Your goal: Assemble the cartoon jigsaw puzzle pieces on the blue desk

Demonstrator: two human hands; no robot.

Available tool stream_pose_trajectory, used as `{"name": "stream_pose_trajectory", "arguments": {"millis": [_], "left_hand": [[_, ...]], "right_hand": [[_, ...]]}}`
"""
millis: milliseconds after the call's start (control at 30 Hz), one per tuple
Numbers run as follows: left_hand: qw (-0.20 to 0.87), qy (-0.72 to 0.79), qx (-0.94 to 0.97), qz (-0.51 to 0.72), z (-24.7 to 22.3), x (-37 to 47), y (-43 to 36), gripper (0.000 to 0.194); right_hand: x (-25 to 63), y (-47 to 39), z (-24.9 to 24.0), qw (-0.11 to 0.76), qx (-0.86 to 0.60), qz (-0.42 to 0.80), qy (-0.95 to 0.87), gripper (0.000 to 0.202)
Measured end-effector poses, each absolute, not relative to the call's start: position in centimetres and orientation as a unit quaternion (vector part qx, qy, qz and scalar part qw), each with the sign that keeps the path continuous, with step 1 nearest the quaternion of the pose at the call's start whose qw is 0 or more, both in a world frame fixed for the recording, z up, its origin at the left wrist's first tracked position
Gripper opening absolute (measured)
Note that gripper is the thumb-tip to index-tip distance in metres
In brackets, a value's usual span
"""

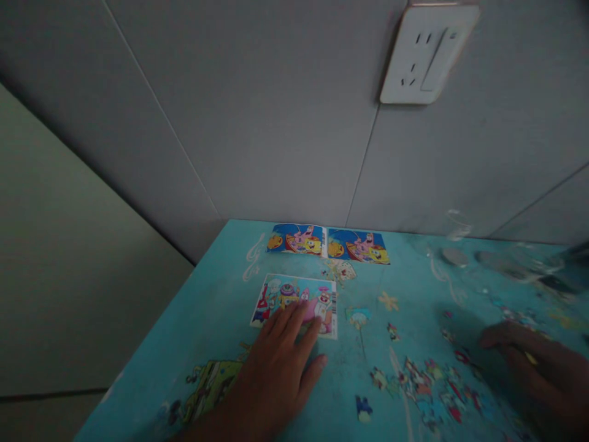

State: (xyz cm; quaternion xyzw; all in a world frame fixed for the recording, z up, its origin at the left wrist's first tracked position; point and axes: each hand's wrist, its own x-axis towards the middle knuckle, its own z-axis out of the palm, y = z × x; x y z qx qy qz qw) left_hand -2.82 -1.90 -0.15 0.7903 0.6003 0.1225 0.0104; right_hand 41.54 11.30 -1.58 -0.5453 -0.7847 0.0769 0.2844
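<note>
My left hand (285,362) lies with its fingers apart over the lower part of a cartoon picture card (271,294), which rests flat on the turquoise table. My right hand (543,362) is at the right, dim and slightly blurred, its fingers curled together. A small yellowish spot shows by its fingers; I cannot tell what it is. Loose jigsaw puzzle pieces (453,399) lie in a pile to the left of and below that hand. One dark blue piece (363,406) sits apart, and another piece (392,332) lies above the pile.
Two blue cartoon cards (297,239) (359,247) lie near the wall at the table's far edge. Transparent containers (529,261) and round discs (454,256) are at the back right. A socket plate (427,55) is on the grey wall. The tabletop (216,301) has printed cartoon figures.
</note>
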Motion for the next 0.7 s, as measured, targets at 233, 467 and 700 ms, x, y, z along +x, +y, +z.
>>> {"name": "stream_pose_trajectory", "arguments": {"millis": [233,467,700], "left_hand": [[-0.018,0.584,0.800,0.137,-0.6,-3.4,-1.5,0.047],[-0.037,0.584,0.798,0.146,-1.0,-3.4,-1.2,0.043],[-0.041,0.586,0.800,0.123,-1.7,-3.7,-1.1,0.046]], "right_hand": [[37.7,10.6,0.0,0.278,-0.488,0.128,-0.818,0.022],[29.4,9.8,2.6,0.125,-0.405,0.203,-0.883,0.030],[26.7,11.0,3.8,0.069,-0.458,0.265,-0.846,0.031]]}}
